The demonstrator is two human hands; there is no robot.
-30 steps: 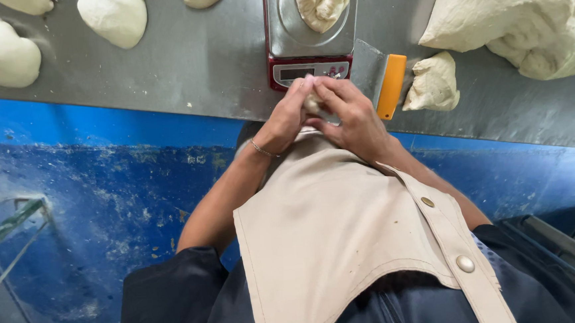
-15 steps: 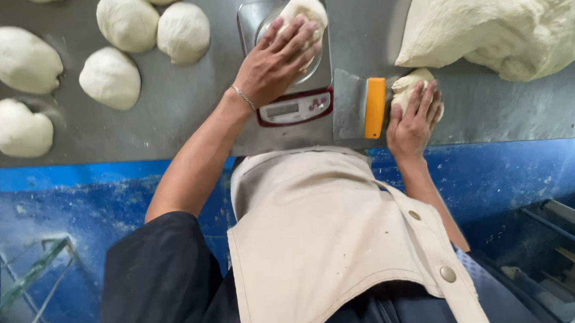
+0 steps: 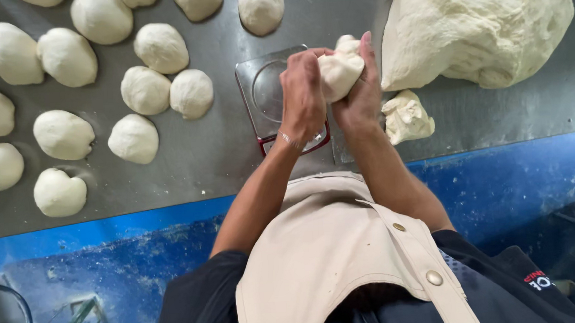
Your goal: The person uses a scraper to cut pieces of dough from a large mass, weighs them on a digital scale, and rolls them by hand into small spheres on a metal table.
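Both my hands hold one pale dough piece above the right edge of a small kitchen scale. My left hand presses on its left side with curled fingers. My right hand cups it from the right, fingers upright. The scale's metal platter is bare. A small torn scrap of dough lies just right of my right wrist. A big mass of dough sits at the upper right.
Several rounded dough balls cover the left half of the steel table. The table's blue, flour-dusted front panel runs below. My beige apron fills the lower middle.
My left hand lifted the dough piece off the scale. My right hand left the scrap by the orange-handled scraper and joined it; both now grip the piece. The camera shifted, and the scraper is hidden.
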